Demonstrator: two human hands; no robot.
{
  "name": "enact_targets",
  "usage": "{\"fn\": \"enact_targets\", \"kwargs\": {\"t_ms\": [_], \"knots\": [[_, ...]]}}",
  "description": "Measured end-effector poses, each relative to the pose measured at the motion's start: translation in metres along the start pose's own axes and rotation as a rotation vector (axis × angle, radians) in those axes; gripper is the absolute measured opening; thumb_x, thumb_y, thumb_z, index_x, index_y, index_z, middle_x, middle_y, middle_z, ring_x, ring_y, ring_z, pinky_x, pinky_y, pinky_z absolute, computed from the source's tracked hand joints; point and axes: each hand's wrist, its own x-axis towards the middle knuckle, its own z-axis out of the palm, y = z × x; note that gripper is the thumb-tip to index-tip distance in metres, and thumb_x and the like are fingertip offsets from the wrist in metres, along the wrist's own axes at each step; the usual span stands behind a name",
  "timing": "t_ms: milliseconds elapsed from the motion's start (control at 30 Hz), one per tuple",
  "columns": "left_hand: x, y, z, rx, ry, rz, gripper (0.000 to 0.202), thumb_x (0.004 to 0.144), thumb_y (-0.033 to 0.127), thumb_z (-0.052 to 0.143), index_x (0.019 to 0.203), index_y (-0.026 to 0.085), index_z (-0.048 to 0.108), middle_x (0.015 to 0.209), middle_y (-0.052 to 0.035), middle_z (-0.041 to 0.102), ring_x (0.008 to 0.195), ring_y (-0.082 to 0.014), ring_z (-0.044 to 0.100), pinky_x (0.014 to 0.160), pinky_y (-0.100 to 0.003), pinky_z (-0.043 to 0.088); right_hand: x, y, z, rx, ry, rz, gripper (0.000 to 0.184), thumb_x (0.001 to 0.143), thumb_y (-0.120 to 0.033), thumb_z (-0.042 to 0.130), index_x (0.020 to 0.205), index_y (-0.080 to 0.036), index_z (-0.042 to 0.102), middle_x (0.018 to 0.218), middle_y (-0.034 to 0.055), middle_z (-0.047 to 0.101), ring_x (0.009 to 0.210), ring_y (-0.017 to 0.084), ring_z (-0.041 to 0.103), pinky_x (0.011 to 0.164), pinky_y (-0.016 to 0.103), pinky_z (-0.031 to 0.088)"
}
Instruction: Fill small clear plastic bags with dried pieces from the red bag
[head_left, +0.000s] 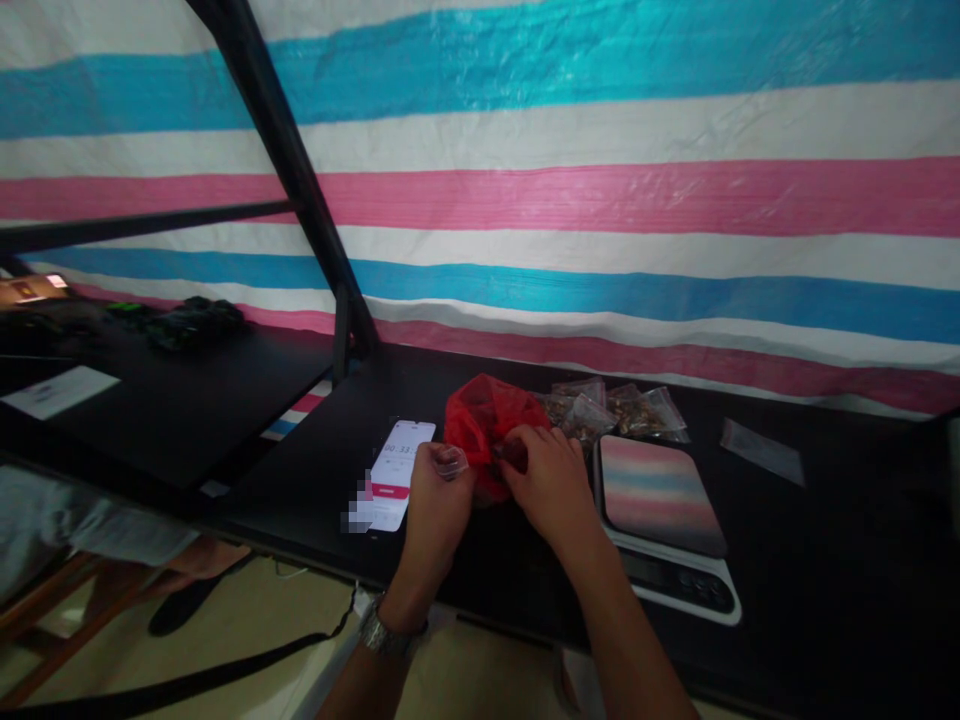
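Observation:
A red plastic bag [480, 410] stands crumpled on the black table, its mouth facing me. My left hand [441, 495], with a metal watch on the wrist, is closed on a small clear plastic bag [452, 462] just left of the red bag. The fingers of my right hand [547, 475] are bent together at the red bag's mouth; what they pinch, if anything, is hidden. Behind that hand lie several clear zip bags [649, 412] filled with small brown pieces. A white kitchen scale [664, 495] with a shiny plate is to the right.
A phone [397, 475] showing a running timer lies left of my hands. One flat clear zip bag [763, 452] rests beyond the scale. A black frame post [300, 190] and striped sheeting [600, 200] rise behind. Another person's hand [206, 557] shows at lower left.

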Motion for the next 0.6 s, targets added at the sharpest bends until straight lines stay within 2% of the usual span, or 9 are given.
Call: {"fn": "enact_targets", "kwargs": {"t_ms": [167, 333, 600], "knots": [[-0.001, 0.004, 0.002, -0.062, 0.044, -0.029, 0.03, 0.064, 0.014, 0.068, 0.089, 0.022, 0.053, 0.07, 0.0079, 0.058, 0.055, -0.0116, 0.057, 0.052, -0.021, 0.046, 0.002, 0.002, -0.003, 0.097, -0.02, 0.018, 0.013, 0.093, -0.022, 0.075, 0.106, -0.025, 0.074, 0.111, 0.0043, 0.081, 0.107, 0.027, 0.066, 0.09, 0.039, 0.036], [-0.002, 0.008, 0.005, -0.182, 0.058, -0.061, 0.035, 0.059, 0.021, 0.07, 0.086, 0.023, 0.048, 0.062, 0.0112, 0.055, 0.05, -0.0091, 0.053, 0.05, -0.019, 0.045, 0.003, 0.009, -0.009, 0.161, -0.067, 0.04, 0.012, 0.09, -0.024, 0.081, 0.1, -0.026, 0.076, 0.106, 0.0011, 0.082, 0.104, 0.027, 0.069, 0.09, 0.039, 0.038], [-0.002, 0.008, 0.007, -0.27, 0.043, -0.045, 0.039, 0.058, 0.023, 0.074, 0.086, 0.023, 0.047, 0.065, 0.0103, 0.056, 0.051, -0.0093, 0.056, 0.051, -0.019, 0.047, 0.001, 0.009, -0.015, 0.251, -0.156, 0.072, 0.01, 0.091, -0.027, 0.08, 0.099, -0.024, 0.075, 0.101, 0.0027, 0.082, 0.09, 0.022, 0.073, 0.08, 0.034, 0.044]]}}
